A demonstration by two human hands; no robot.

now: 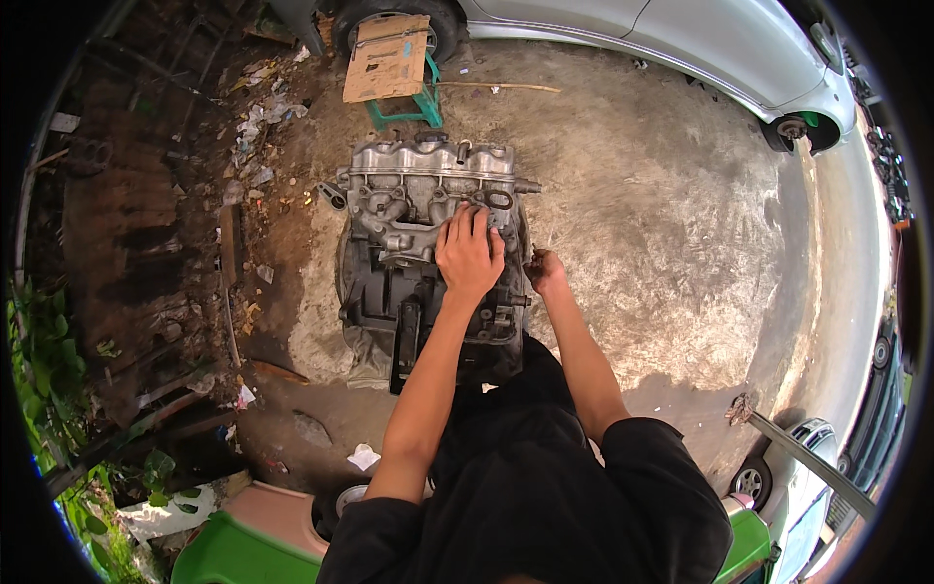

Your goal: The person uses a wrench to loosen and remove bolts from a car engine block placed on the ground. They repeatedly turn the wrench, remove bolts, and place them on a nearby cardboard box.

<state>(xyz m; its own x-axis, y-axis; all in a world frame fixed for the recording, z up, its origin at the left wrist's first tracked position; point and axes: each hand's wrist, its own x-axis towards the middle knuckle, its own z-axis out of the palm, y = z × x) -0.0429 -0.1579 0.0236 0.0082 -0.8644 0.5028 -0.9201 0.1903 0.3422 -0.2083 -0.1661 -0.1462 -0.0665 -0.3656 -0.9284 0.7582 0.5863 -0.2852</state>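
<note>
An engine block (pixel 375 282) stands in front of me, its ribbed silver valve cover (pixel 428 159) at the far side and its dark lower part nearer to me. Across the grey cast manifold (pixel 404 238) on its near face lies my left hand (pixel 469 255), fingers stretched out and pointing away from me. Just off the engine's right side is my right hand (pixel 547 273), its fingers curled together. Something small and dark shows at those fingertips, too small to name. A loop-shaped bracket (pixel 499 200) sits just beyond my left fingers.
Beyond the engine stands a green stool (pixel 428 105) with a cardboard sheet (pixel 387 58) on top. A silver car (pixel 642 39) is parked at the far right. Litter (pixel 258 127) and planks lie along the left. A thin stick (pixel 501 86) rests on the concrete floor (pixel 662 234).
</note>
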